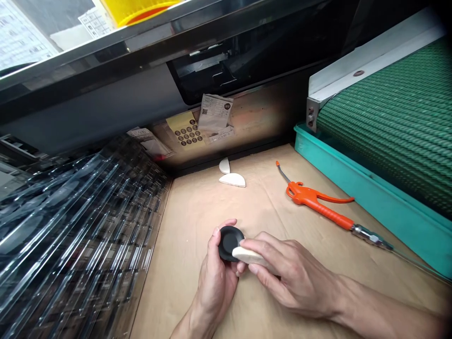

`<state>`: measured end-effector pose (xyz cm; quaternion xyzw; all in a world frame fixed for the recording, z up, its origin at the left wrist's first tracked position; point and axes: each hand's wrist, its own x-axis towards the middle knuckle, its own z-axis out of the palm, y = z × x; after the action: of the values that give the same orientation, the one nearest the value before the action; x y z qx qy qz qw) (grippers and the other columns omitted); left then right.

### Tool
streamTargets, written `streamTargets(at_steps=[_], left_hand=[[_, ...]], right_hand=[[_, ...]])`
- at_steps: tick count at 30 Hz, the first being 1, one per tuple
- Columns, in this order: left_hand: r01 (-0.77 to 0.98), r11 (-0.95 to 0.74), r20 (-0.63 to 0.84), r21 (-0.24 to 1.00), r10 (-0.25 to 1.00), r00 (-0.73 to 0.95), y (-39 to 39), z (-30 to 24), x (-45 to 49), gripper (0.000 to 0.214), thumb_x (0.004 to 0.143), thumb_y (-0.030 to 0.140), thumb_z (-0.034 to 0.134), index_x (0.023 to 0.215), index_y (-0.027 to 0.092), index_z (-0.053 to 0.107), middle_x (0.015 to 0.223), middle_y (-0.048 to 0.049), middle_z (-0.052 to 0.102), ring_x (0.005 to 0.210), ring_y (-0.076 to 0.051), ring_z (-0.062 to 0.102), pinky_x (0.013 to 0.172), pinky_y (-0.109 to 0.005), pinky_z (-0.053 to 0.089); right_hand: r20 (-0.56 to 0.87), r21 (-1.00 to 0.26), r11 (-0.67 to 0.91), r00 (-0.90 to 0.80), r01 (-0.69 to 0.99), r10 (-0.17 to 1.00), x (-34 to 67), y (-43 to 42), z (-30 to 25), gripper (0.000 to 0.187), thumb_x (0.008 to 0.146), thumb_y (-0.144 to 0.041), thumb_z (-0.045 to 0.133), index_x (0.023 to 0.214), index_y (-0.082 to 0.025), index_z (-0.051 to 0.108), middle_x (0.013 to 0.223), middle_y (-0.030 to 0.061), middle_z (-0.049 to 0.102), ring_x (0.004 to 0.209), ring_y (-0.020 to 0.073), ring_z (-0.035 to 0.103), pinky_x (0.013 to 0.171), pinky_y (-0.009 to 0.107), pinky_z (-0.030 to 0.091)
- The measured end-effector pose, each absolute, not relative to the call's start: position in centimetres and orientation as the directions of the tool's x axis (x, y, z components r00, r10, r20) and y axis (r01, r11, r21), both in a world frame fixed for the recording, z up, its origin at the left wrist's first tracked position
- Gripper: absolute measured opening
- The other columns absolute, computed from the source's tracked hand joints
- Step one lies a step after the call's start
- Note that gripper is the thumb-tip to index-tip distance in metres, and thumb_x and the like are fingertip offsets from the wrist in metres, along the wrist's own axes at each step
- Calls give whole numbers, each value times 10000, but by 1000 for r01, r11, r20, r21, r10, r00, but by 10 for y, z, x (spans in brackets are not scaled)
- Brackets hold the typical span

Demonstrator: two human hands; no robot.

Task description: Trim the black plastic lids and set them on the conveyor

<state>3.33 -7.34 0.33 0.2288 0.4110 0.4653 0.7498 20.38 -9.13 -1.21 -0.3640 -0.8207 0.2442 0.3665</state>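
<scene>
The left hand [215, 278] cups a black disc [229, 242] with its fingers curled up around the rim, a firm grip that leaves the flat face showing. The right hand [293, 278] pinches a white half-round piece [249, 256] between thumb and fingers, a narrow grip, and the piece's tip presses on the disc's face. Both hands are held just above a desk [197, 226] covered in brown paper. Farther up the desk lie two more white pieces [233, 180], one upright on its edge and one flat, just beside each other. To the right lies an orange air blow gun [314, 202] with a metal nozzle, beside a teal tray [388, 212] under a green ribbed belt [399, 122]. On the left is a stack of clear plastic trays [81, 221]. Against the back wall sit a yellow sheet [187, 132] of round black dots and a paper slip [214, 113] with a QR code, its print too small to read
</scene>
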Motion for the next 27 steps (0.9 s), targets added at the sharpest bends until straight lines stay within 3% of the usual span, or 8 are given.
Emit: streamTargets(at_steps=[6,13,17,20,23,25,27], left_hand=[[-467,449,-371,762,893,255,-73,0,34,470,974,557,423,1173,173,606,611,25,472,520,-90,414,546,-212,341],[-488,505,-411,712,863,293,-73,1,32,473,965,578,431,1181,191,597,801,-21,610,526,-74,432,550,-213,362],[-467,504,-391,727,862,321,-72,0,31,489,977,571,411,1187,173,602,629,21,508,524,-92,426,557,-217,348],[-403,532,-401,744,839,368,-71,-2,30,549,978,607,362,968,135,641,559,11,476,522,-102,404,559,-230,341],[-331,554,-428,764,819,383,-72,-3,31,636,965,658,314,695,139,564,509,-5,448,510,-99,383,554,-235,333],[-333,564,-437,756,813,384,-72,-2,32,650,950,684,316,689,140,560,525,-8,456,512,-98,395,544,-234,326],[-366,579,-449,729,807,383,-73,1,34,627,934,696,356,800,139,610,578,-1,479,522,-98,411,532,-230,320]], right_hand=[[485,-538,619,-390,572,782,208,-84,-14,386,991,-148,409,1372,-189,455,1099,78,586,853,189,623,692,307,517],[491,-569,692,-491,445,720,203,-90,-11,382,977,-149,410,1356,-161,451,1049,77,589,827,190,606,650,301,519],[513,-471,637,-398,611,761,207,-85,-12,385,994,-156,411,1373,-169,473,1042,73,604,795,185,631,648,303,526],[531,-454,600,-341,659,776,206,-82,-12,411,1006,-160,402,1414,-171,455,1051,78,614,801,182,643,671,302,539],[544,-477,602,-323,640,775,200,-83,-11,400,1017,-165,396,1412,-171,457,1091,87,623,840,184,645,712,307,548],[556,-501,624,-330,600,763,196,-84,-9,399,1017,-157,396,1413,-164,444,1156,97,617,915,188,645,748,307,554],[576,-516,665,-356,540,736,193,-85,-7,406,1008,-136,396,1412,-151,431,1226,110,597,1054,206,621,830,316,554]])
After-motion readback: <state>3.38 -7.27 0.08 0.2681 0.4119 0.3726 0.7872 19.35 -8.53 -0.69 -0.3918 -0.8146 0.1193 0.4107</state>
